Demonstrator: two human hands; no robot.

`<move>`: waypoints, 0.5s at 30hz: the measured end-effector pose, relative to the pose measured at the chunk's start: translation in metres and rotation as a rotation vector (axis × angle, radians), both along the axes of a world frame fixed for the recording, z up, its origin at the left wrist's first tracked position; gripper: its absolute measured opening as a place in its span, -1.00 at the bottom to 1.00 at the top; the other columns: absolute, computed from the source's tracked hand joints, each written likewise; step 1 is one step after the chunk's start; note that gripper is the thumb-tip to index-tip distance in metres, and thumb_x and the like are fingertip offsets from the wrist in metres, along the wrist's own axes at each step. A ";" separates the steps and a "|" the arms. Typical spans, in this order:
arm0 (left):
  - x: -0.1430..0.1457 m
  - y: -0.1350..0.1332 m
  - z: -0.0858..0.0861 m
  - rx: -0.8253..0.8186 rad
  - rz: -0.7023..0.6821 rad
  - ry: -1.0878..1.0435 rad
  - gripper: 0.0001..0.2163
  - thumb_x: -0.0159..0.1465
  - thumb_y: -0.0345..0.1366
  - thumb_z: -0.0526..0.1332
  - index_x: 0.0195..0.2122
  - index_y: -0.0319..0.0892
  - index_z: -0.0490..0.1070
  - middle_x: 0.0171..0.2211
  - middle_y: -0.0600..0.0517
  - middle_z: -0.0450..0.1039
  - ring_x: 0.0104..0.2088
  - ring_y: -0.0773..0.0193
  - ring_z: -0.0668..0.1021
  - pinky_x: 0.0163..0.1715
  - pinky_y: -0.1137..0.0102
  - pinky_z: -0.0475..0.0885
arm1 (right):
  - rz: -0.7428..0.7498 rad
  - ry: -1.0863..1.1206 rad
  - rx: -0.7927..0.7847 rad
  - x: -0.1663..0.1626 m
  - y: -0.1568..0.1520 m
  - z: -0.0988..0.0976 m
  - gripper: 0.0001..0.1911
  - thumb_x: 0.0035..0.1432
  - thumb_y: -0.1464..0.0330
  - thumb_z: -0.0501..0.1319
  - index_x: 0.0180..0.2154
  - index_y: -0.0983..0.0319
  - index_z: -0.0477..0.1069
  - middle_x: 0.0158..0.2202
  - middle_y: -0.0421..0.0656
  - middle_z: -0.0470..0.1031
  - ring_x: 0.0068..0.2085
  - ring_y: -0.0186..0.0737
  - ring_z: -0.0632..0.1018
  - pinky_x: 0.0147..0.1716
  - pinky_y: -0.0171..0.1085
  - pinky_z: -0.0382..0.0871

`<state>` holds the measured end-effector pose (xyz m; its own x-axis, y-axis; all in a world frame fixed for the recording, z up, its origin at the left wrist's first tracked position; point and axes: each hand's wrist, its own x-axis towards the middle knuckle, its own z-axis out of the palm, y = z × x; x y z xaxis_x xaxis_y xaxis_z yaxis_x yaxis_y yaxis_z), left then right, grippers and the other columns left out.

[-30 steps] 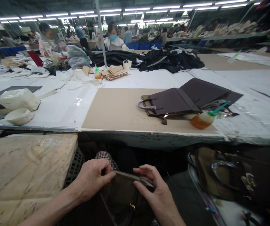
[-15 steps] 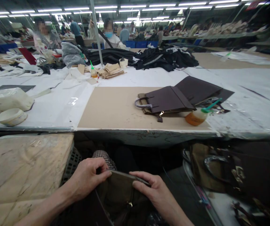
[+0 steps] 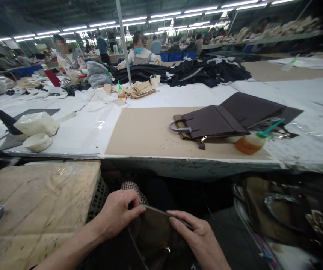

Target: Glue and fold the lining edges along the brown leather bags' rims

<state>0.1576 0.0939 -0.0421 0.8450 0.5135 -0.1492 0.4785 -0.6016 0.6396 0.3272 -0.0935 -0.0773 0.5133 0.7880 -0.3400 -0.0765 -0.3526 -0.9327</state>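
A dark brown handbag (image 3: 153, 234) lies in my lap, its upper edge raised toward me. My left hand (image 3: 122, 208) pinches the left end of that edge between thumb and fingers. Farther right along the same edge, my right hand (image 3: 196, 232) grips it, thumb on the near side. A small gold-coloured metal piece (image 3: 165, 249) shows on the bag below the edge. The lower part of the bag is dark and runs out of view.
Dark brown bags (image 3: 212, 120) lie on the worktable (image 3: 139, 146), beside a glue bottle (image 3: 250, 142) with a green nozzle. A round tub (image 3: 37, 143) sits at left. Another handbag (image 3: 274, 213) is at lower right; a board-topped crate (image 3: 51, 195) at lower left. Co-workers sit beyond.
The view has tilted and swung left, so the scene sits farther right. Both hands keep their pinch on the bag's edge, with little change in their placing.
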 end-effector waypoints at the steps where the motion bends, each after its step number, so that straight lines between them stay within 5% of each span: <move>1: 0.000 0.000 0.000 0.008 -0.001 -0.004 -0.78 0.25 -0.23 0.29 -0.50 -0.16 0.36 -0.41 0.08 0.51 -0.38 0.29 0.49 -0.34 0.44 0.29 | -0.003 -0.002 -0.003 0.000 0.000 0.001 -0.54 0.01 -0.02 0.35 -0.20 0.18 0.67 -0.28 -0.08 0.68 -0.17 0.05 0.64 -0.22 -0.21 0.57; 11: -0.008 -0.001 0.006 -0.070 -0.121 -0.129 -0.85 0.31 -0.25 0.28 -0.41 -0.11 0.47 -0.15 0.13 0.58 -0.17 0.26 0.52 -0.12 0.42 0.28 | -0.028 -0.008 0.019 0.001 0.001 0.000 -0.53 -0.01 -0.03 0.35 -0.24 0.19 0.67 -0.30 -0.09 0.68 -0.20 0.04 0.64 -0.23 -0.23 0.56; 15: -0.008 -0.003 0.003 -0.030 -0.062 -0.068 -0.85 0.29 -0.21 0.29 -0.41 -0.10 0.50 -0.26 0.11 0.59 -0.23 0.24 0.51 -0.19 0.40 0.29 | -0.033 -0.022 0.018 0.000 0.000 0.002 -0.55 -0.01 -0.03 0.35 -0.24 0.18 0.67 -0.30 -0.09 0.68 -0.20 0.04 0.64 -0.22 -0.22 0.56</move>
